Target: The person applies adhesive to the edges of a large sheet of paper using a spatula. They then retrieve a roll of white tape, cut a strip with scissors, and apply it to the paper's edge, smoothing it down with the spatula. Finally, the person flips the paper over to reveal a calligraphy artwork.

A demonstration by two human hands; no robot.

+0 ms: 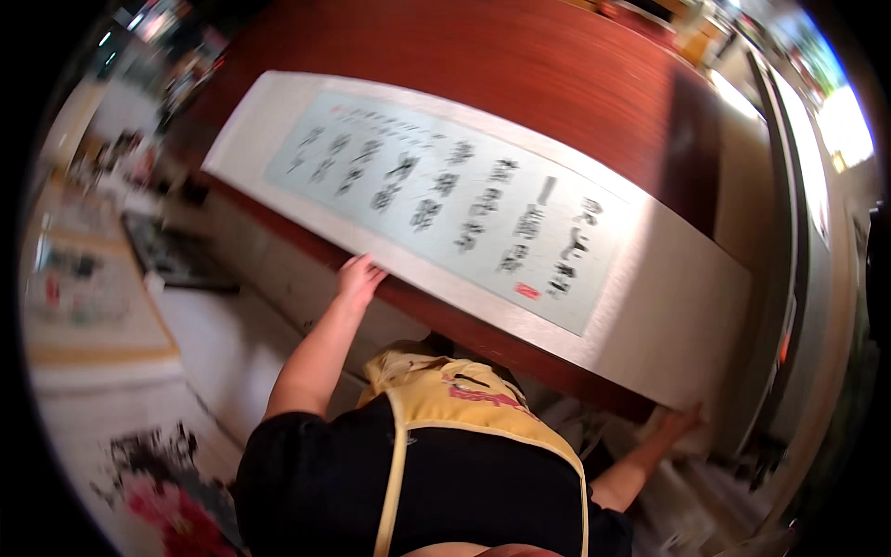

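Note:
A long calligraphy scroll (640, 306) lies slantwise over a reddish-brown table, its pale border around a light blue-green panel (436, 200) with columns of black brush characters and red seals. At the near long edge, left of the middle, my left hand (360, 278) holds the scroll's border between its fingers. My right hand (685, 423) is at the near edge by the right end, closed on the border there; shade dims its fingers. The right part of the scroll is in shadow.
The glossy wooden table (445, 46) stretches away behind the scroll. On the left, a framed painting (102, 297) and a dark frame (176, 251) lie by a pale surface. A flower painting (172, 511) is at lower left. Bright windows (845, 125) are at right.

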